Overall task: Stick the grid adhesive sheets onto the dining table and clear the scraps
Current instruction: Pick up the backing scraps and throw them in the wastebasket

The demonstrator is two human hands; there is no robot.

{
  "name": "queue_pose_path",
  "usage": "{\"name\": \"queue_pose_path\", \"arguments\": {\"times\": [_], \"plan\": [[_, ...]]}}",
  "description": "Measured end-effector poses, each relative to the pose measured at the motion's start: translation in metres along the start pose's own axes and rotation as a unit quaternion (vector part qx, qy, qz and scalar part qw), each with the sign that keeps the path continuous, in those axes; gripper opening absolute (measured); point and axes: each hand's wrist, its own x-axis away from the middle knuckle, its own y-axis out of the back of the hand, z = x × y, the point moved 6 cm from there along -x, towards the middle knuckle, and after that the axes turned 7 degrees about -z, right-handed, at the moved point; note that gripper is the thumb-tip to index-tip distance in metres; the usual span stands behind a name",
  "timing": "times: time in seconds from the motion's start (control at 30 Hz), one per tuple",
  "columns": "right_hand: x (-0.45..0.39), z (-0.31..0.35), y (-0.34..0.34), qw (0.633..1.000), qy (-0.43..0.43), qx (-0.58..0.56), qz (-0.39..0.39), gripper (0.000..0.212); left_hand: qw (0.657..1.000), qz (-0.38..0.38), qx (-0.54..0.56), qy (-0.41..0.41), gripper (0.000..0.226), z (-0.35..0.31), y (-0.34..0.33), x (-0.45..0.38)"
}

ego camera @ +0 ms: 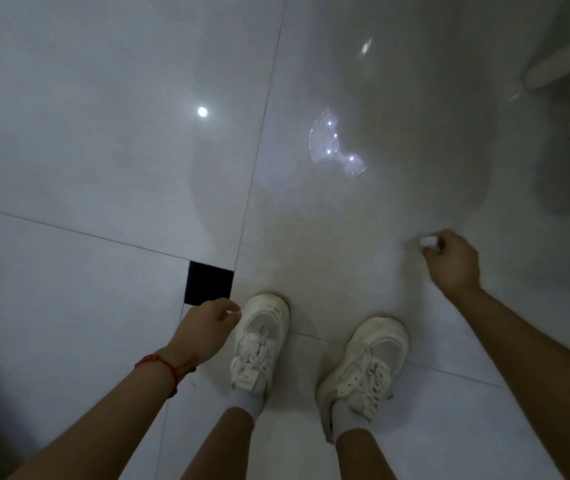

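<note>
Right hand (453, 261) downward, fingers around white scrap (428, 242)

Two hands show, the left hand (207, 327) and the right hand (453, 263), with one small white scrap (428, 242) pinched in the right. Two white shoes (262, 344) stand on the floor (103, 133), which carries one black tile inset (208, 283). One red bracelet (165, 367) circles the left wrist, and two pale furniture legs (553, 72) appear at upper right.
</note>
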Motion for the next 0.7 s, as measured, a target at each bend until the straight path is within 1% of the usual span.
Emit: {"name": "queue_pose_path", "arguments": {"times": [0.07, 0.17, 0.3, 0.37, 0.53, 0.63, 0.7], "plan": [[0.028, 0.016, 0.013, 1.0, 0.006, -0.015, 0.015, 0.022, 1.0, -0.009, 0.01, -0.001, 0.026, -0.009, 0.019, 0.018], [0.072, 0.039, 0.046, 0.999, 0.0, -0.042, 0.01, 0.021, 0.999, -0.023, 0.02, -0.015, 0.027, -0.028, 0.052, 0.051], [0.129, 0.076, 0.11, 0.994, -0.03, -0.109, -0.011, 0.026, 0.997, -0.015, -0.005, -0.08, 0.027, -0.065, 0.097, 0.112], [0.157, 0.092, 0.143, 0.99, -0.045, -0.131, -0.021, 0.024, 0.995, -0.01, 0.003, -0.101, 0.028, -0.082, 0.118, 0.141], [0.229, 0.13, 0.228, 0.97, -0.095, -0.212, -0.068, 0.013, 0.991, -0.014, 0.047, -0.124, 0.026, -0.109, 0.177, 0.212], [0.269, 0.146, 0.272, 0.957, -0.121, -0.247, -0.092, 0.012, 0.989, 0.0, 0.043, -0.143, 0.026, -0.119, 0.208, 0.253], [0.296, 0.152, 0.293, 0.948, -0.139, -0.27, -0.094, 0.011, 0.988, 0.014, 0.031, -0.153, 0.026, -0.123, 0.228, 0.278]]}}
